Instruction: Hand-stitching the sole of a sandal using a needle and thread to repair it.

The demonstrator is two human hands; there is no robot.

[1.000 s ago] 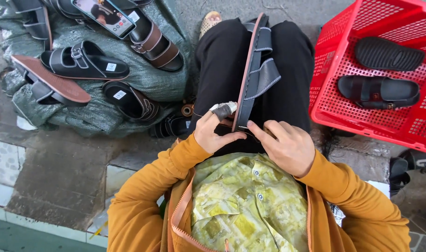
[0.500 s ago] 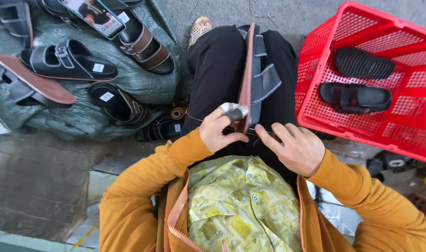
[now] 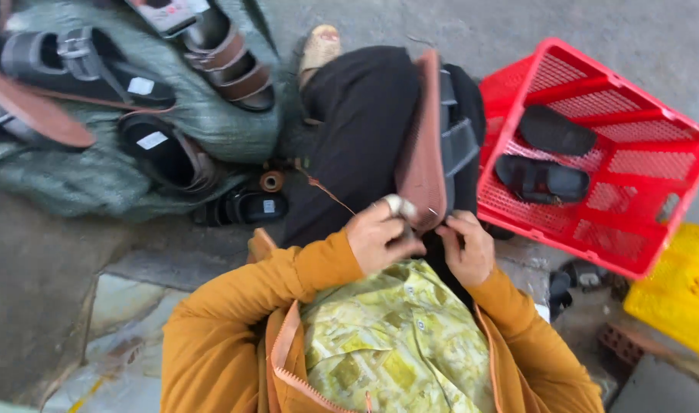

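Sandal (image 3: 430, 145) sits on edge across the lap, brown sole side facing the left hand, grey straps facing the red crate (image 3: 594, 153). Left hand (image 3: 380, 239) is curled shut at the heel end of the sole; a white wrap shows on one finger (image 3: 399, 205), and a brown thread (image 3: 322, 190) runs taut from that hand out over the black trouser leg. I can't tell what exactly it pinches under the fingers. Right hand (image 3: 466, 246) has fingertips pressed together on the sole edge, next to a thin bright needle-like sliver (image 3: 433, 212); too small to confirm. My read: hand stitching along the sole rim. To do it well: keep the sole clamped between the knees so it doesn't roll, pull the thread in line with the stitch hole rather than sideways, keep tension even, and keep the wrapped finger doing the pushing. Keep the right fingertips close to the entry point but out of the needle path. Thread spool (image 3: 271, 181) lies on the ground just beside the left knee, so watch for slack snagging on the black sandals (image 3: 242, 206) near it. Two dark sandals (image 3: 544, 157) already lie in the crate; more lie on the green sack (image 3: 97, 176) to the left.
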